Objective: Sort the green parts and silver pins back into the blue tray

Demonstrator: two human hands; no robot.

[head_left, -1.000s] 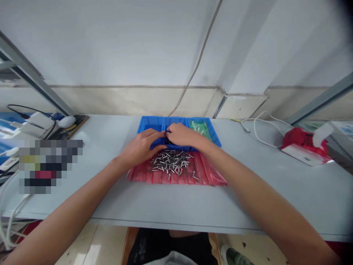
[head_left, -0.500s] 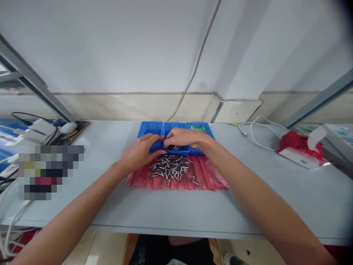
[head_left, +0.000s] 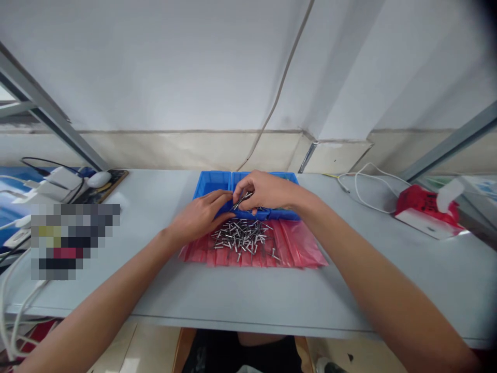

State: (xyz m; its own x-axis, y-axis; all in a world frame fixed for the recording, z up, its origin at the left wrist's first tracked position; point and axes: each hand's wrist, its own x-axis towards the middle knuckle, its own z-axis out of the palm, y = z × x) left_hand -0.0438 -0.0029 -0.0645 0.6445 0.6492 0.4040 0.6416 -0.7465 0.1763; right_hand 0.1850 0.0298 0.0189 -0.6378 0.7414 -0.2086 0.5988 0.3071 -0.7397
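Note:
Over the middle blue bin [head_left: 235, 178], my right hand [head_left: 267, 191] is closed around a small bunch of blind rivets [head_left: 243, 199], their thin silver shafts poking out between the fingers. My left hand [head_left: 204, 211] grips the front of the blue bins where the left bin [head_left: 213, 177] meets the middle one, fingers over the wall and thumb low at the front. In front of the bins, a loose heap of rivets [head_left: 243, 237] lies on a row of red plastic bags [head_left: 298, 246]. My right hand and wrist hide much of the middle and right bins.
At the left of the grey table [head_left: 248, 295] are a white power strip [head_left: 50, 191], cables, a white mouse [head_left: 99, 179] and a blurred patch. On the right, a white cable [head_left: 357, 194] runs to a tissue box [head_left: 425, 223] with a red bag on it. The wall stands behind.
My right hand has risen out of the middle bin, and rivets now show in its fingers. My left hand stays at the bins.

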